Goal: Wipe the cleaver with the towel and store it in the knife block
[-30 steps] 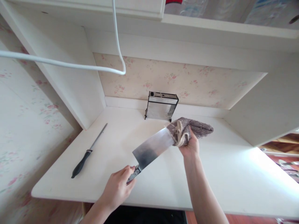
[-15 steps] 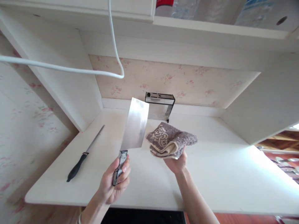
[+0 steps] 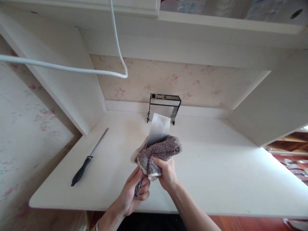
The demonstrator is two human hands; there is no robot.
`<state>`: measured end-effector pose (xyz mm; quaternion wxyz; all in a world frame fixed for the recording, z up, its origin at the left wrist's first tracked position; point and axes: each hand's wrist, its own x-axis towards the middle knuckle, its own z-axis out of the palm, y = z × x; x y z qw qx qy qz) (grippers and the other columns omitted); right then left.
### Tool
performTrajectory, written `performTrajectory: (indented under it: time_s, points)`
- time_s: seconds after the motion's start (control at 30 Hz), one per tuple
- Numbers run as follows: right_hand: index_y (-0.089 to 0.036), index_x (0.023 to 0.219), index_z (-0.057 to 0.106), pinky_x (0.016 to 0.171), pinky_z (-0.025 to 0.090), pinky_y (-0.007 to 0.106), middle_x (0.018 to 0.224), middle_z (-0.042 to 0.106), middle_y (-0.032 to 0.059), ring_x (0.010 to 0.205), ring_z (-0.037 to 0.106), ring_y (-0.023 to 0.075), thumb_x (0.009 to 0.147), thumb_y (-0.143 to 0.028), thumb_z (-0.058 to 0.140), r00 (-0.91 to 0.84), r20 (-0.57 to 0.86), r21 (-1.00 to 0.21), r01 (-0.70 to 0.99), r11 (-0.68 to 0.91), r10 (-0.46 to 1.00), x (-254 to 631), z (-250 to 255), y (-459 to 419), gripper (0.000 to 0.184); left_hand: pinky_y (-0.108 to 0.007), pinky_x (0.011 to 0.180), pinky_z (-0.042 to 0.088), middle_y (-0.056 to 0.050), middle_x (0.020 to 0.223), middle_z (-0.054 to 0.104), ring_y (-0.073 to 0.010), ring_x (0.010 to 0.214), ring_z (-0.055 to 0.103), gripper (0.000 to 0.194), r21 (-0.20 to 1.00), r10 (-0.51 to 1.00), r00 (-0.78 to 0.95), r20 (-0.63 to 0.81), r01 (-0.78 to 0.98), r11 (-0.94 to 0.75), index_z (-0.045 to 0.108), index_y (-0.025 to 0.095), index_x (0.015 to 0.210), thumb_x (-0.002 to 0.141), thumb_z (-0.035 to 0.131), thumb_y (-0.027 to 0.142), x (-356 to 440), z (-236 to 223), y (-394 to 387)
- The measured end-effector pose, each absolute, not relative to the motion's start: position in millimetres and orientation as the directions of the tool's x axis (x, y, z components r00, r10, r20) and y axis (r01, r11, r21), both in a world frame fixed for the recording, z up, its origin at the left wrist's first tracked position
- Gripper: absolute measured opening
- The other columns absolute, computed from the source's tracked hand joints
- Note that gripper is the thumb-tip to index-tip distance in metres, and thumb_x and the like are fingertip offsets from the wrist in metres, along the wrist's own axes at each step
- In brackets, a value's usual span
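My left hand [image 3: 134, 189] is closed round the dark handle of a cleaver [image 3: 159, 127], whose broad blade points up and away from me above the white table. With my right hand [image 3: 167, 171] I grip a grey-brown towel [image 3: 162, 150], thumb on top. The towel is folded around the lower part of the blade near the handle and hides it; the blade's far end shows bare. On the table to the left lies a honing steel [image 3: 83, 170] with a black handle, touched by neither hand.
A metal knife block [image 3: 163, 107] stands against the back of the white table [image 3: 216, 179]. White side panels and an overhead cabinet [image 3: 192, 41] enclose the back. A white cable [image 3: 72, 67] hangs across the upper left, nearer the camera.
The cleaver was wiped at its far end, then held upright apart from the towel. Now my right hand has brought the towel left and wrapped it round the blade's lower part.
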<state>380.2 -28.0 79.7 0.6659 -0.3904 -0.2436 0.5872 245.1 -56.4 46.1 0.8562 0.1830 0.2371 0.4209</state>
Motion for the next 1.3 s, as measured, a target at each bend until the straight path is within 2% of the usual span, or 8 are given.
performTrajectory:
  time_s: [0.23,0.37,0.53,0.7,0.87,1.0,1.17,1.3]
  points:
    - [-0.014,0.1,0.068,0.069,0.058,0.032,0.092,0.075,0.0067,0.077,0.07,0.0221,0.062,-0.017,0.083,0.27,-0.208,-0.785,-0.62,0.004,0.94,394,69,-10,0.041,-0.011,0.037,0.009,0.01,0.066,0.03,0.0008,0.044,0.018,0.038,0.546,0.72,0.601,-0.348,-0.494,0.677,0.048,0.019,0.096,0.082,0.068,0.048,222,55,-52]
    - [-0.015,0.103,0.068,0.069,0.059,0.033,0.092,0.075,0.0061,0.075,0.071,0.0224,0.057,-0.016,0.085,0.339,-0.224,-0.772,-0.634,0.046,0.914,419,72,14,0.048,-0.011,0.037,0.01,0.009,0.066,0.028,0.0013,0.044,0.021,0.036,0.48,0.63,0.654,-0.419,-0.429,0.765,0.053,0.017,0.098,0.083,0.068,0.046,205,57,-50]
    - [-0.015,0.102,0.069,0.071,0.06,0.034,0.094,0.075,0.0065,0.078,0.071,0.0227,0.055,-0.016,0.086,0.425,-0.197,-0.77,-0.625,0.13,0.883,440,82,42,0.05,-0.011,0.036,0.01,0.009,0.066,0.027,0.0011,0.043,0.02,0.034,0.44,0.581,0.705,-0.406,-0.406,0.801,0.054,0.018,0.096,0.084,0.066,0.047,197,59,-48]
    - [-0.015,0.096,0.069,0.075,0.059,0.03,0.091,0.075,0.0035,0.079,0.071,0.0193,0.062,-0.02,0.081,0.483,-0.175,-0.746,-0.634,0.204,0.858,459,85,63,0.036,-0.013,0.036,0.006,0.009,0.066,0.03,-0.0004,0.043,0.015,0.03,0.564,0.616,0.662,-0.428,-0.337,0.754,0.046,0.022,0.091,0.085,0.064,0.045,189,70,-50]
    - [-0.021,0.098,0.07,0.081,0.057,0.034,0.095,0.075,0.0008,0.088,0.071,0.0194,0.076,-0.037,0.071,0.42,-0.179,-0.669,-0.715,0.202,0.89,492,75,57,0.027,-0.016,0.04,0.01,0.008,0.069,0.034,-0.0024,0.046,0.018,0.023,0.845,0.742,0.556,-0.376,-0.124,0.521,0.043,0.022,0.088,0.09,0.059,0.04,182,87,-52]
    - [-0.026,0.101,0.071,0.089,0.054,0.04,0.1,0.075,0.0002,0.099,0.068,0.0218,0.079,-0.05,0.065,0.283,-0.184,-0.61,-0.784,0.116,0.941,492,64,27,0.033,-0.019,0.052,0.033,0.003,0.08,0.048,-0.0072,0.061,0.041,0.02,0.979,0.883,0.424,-0.202,0.1,0.176,0.049,0.021,0.096,0.091,0.056,0.039,190,97,-45]
    - [-0.026,0.091,0.072,0.092,0.05,0.049,0.1,0.075,0.0039,0.102,0.067,0.0274,0.07,-0.065,0.067,0.099,-0.197,-0.577,-0.816,-0.034,0.975,451,62,-8,0.045,-0.025,0.065,0.043,0.0,0.081,0.06,-0.0141,0.068,0.055,0.019,0.908,0.96,0.282,0.005,0.4,-0.122,0.049,0.023,0.106,0.093,0.05,0.037,217,90,-35]
    - [-0.021,0.082,0.071,0.083,0.055,0.045,0.087,0.076,0.0061,0.089,0.07,0.0284,0.059,-0.049,0.082,0.026,-0.185,-0.625,-0.774,-0.097,0.982,411,66,-19,0.038,-0.028,0.064,0.046,-0.005,0.09,0.068,-0.0215,0.076,0.065,0.022,0.675,0.926,0.313,0.211,0.639,-0.37,0.051,0.024,0.113,0.091,0.049,0.021,241,75,-33]
